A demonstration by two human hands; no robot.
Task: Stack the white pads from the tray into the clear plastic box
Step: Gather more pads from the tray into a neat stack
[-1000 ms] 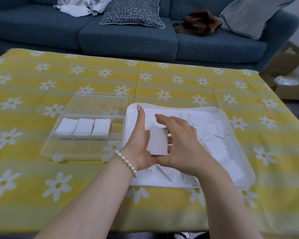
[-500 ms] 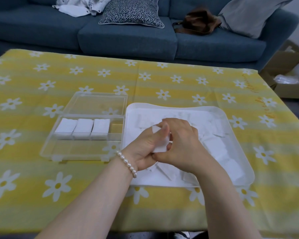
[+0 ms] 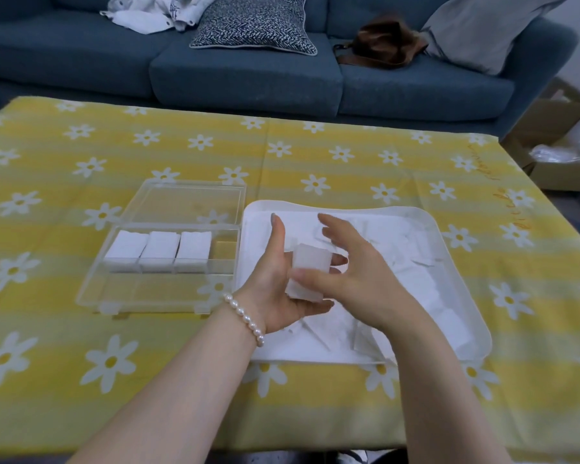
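Over the near left part of the white tray [image 3: 451,252], my left hand [image 3: 272,293] holds a small stack of white pads [image 3: 308,274] upright, thumb pointing up and fingers wrapped behind the stack. My right hand [image 3: 362,283] has its thumb against the stack's front and its fingers spread and lifted off it. Loose white pads [image 3: 426,286] lie scattered in the tray. To the tray's left sits the clear plastic box [image 3: 91,296], lid open, with three stacks of pads [image 3: 159,246] side by side in its back row. A fourth slot at the right end of that row is bare.
The table wears a yellow daisy tablecloth [image 3: 81,363]. Behind it stands a blue sofa [image 3: 248,78] with a patterned cushion [image 3: 255,25], clothes and a brown bag [image 3: 382,45]. A cardboard box [image 3: 563,169] sits on the floor at the right.
My right-hand fingers, which were closed over the stack's top, have lifted and spread. My left thumb has straightened upward again. The stack stays in my left hand over the tray.
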